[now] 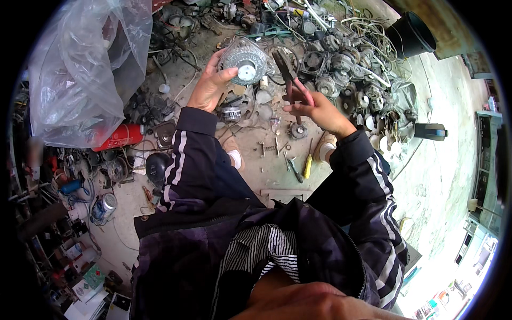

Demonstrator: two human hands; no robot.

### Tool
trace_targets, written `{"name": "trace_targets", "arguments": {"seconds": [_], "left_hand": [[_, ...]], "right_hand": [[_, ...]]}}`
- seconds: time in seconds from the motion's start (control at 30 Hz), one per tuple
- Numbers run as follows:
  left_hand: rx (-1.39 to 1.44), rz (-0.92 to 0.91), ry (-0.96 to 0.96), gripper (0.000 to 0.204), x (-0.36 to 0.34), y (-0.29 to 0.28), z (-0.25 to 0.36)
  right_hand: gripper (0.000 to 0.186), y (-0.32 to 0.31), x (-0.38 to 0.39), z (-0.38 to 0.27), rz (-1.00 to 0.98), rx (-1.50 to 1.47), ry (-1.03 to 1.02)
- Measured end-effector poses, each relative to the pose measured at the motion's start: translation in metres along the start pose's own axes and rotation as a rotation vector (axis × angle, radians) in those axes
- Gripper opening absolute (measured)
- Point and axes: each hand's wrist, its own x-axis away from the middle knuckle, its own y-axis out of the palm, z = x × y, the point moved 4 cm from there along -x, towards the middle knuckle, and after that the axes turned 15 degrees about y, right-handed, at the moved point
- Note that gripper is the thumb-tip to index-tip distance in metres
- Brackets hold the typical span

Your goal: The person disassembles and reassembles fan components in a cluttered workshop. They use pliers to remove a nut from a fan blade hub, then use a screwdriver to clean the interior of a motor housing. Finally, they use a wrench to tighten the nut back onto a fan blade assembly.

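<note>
My left hand [208, 88] is closed on the rim of a round, greyish, see-through housing [252, 60] with a white disc at its middle, the thumb beside that disc. In my right hand [324, 113] are pliers [284, 65] with red handles, gripped by those handles. Their dark jaws point away from me, to the right of the housing and apart from it. On the floor between my feet lie a small round motor part [298, 131], a yellow-handled screwdriver [308, 166] and a dark-handled tool [295, 169].
A heap of small motors [341, 61] and cables spreads at the far right, near a black bucket [413, 34]. A large clear plastic bag [88, 69] hangs at the left above a red cylinder [121, 136]. Cluttered scrap [80, 213] lines the left side.
</note>
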Motion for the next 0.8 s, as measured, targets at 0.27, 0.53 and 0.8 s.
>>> {"name": "trace_targets", "arguments": {"seconds": [0.27, 0.53, 0.8], "left_hand": [[-0.179, -0.054, -0.043, 0.075, 0.003, 0.005, -0.010], [-0.261, -0.145, -0.027, 0.080, 0.005, 0.017, -0.015], [-0.326, -0.140, -0.012, 0.080, 0.009, 0.017, -0.016]], "right_hand": [[0.037, -0.005, -0.001, 0.000, 0.110, 0.226, -0.050], [0.053, -0.016, -0.008, 0.008, 0.329, 0.537, -0.223], [0.054, -0.009, -0.001, 0.002, 0.395, 0.724, -0.276]]}}
